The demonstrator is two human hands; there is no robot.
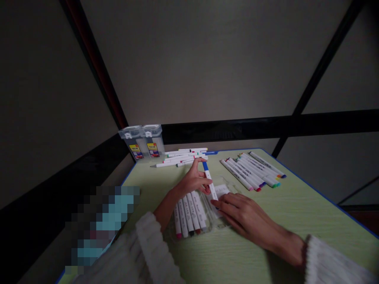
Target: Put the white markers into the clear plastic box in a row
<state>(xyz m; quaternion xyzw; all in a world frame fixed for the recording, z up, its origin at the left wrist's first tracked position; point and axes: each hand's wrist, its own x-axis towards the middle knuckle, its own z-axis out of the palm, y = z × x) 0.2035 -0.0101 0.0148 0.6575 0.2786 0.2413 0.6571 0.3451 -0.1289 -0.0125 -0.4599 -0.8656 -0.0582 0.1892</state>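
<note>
My left hand [193,180] pinches a white marker with a blue cap [209,178] and holds it slanted above a clear plastic case [218,225] that lies flat on the pale green table [266,244]. Several white markers [189,215] lie side by side in the left part of the case. My right hand [244,215] rests on the right part of the case, fingers stretched along it, touching the marker's lower end. Both wrists show white knitted sleeves.
A row of white markers with coloured ends [254,170] lies at the right rear of the table. Another loose heap of markers [182,157] lies at the back. Two clear upright cases with yellow labels [143,141] stand at the far left corner. A black rail runs behind.
</note>
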